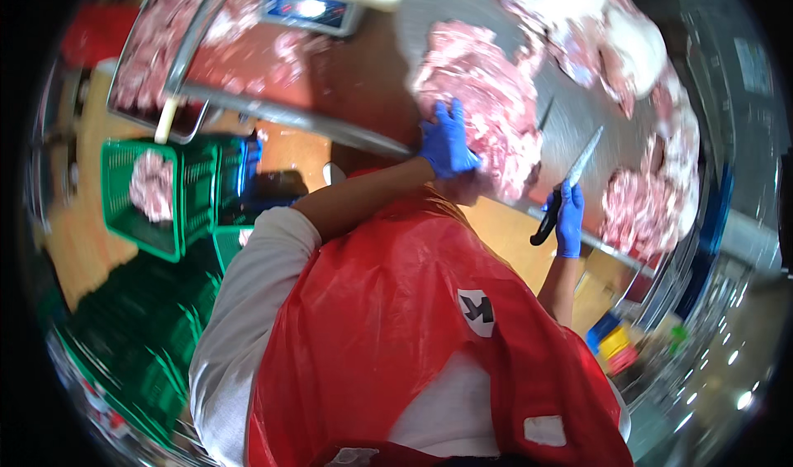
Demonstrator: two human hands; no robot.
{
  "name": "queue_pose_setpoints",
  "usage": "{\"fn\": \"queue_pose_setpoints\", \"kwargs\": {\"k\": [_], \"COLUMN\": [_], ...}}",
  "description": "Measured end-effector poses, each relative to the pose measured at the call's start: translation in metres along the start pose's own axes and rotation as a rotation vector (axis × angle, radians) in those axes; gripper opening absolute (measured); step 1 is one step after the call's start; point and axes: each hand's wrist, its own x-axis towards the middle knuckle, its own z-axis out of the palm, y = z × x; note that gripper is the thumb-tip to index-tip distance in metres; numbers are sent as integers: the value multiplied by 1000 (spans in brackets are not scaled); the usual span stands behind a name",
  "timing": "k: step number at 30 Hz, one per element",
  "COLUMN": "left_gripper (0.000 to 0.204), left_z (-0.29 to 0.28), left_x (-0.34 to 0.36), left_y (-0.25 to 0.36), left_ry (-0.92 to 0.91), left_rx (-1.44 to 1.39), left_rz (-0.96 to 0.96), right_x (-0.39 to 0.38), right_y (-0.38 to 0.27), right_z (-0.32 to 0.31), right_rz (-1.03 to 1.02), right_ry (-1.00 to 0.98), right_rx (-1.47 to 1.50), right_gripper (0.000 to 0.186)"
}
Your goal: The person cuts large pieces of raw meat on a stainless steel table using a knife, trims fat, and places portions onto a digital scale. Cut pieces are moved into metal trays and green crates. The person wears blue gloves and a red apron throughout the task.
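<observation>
A large slab of raw pink meat (pixel 487 87) lies on the metal work table, close to its front edge. My left hand (pixel 448 143), in a blue glove, rests on the slab's near left side with the fingers stretched out and apart. Right of the slab, my gloved right hand (pixel 570 223) is closed around the black handle of a knife (pixel 583 159). The knife's blade points up and away over the table edge, apart from the meat. A thin dark shape, like a second blade (pixel 545 113), shows beside the slab's right edge.
More meat with pale fat (pixel 632 50) lies along the table's far right. A small scale display (pixel 307 11) stands at the back left, near a metal tray of meat pieces (pixel 153 62). Green crates (pixel 142 240) stand on the left, one with meat inside.
</observation>
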Motion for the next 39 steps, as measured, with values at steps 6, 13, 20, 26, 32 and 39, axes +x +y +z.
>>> {"fn": "queue_pose_setpoints", "kwargs": {"k": [6,13,20,26,32,39], "left_gripper": [109,72,41,41,44,47], "left_z": [29,-12,-40,-14,31,-4], "left_x": [69,189,168,154,201,264], "left_y": [-8,16,-26,5,-44,16], "left_ry": [-12,-376,-267,-453,-174,-354], "left_rx": [44,-621,-663,-608,-212,86], "left_rz": [497,225,-140,-309,162,386], "right_x": [-12,62,157,150,86,25], "right_y": [49,49,74,47,77,55], "right_z": [-30,-29,-59,-16,44,80], "right_rz": [68,41,-184,-26,-175,83], "right_ry": [137,60,201,-144,-43,-10], "right_rx": [213,206,-17,201,105,-14], "right_gripper": [21,18,22,31,22,21]}}
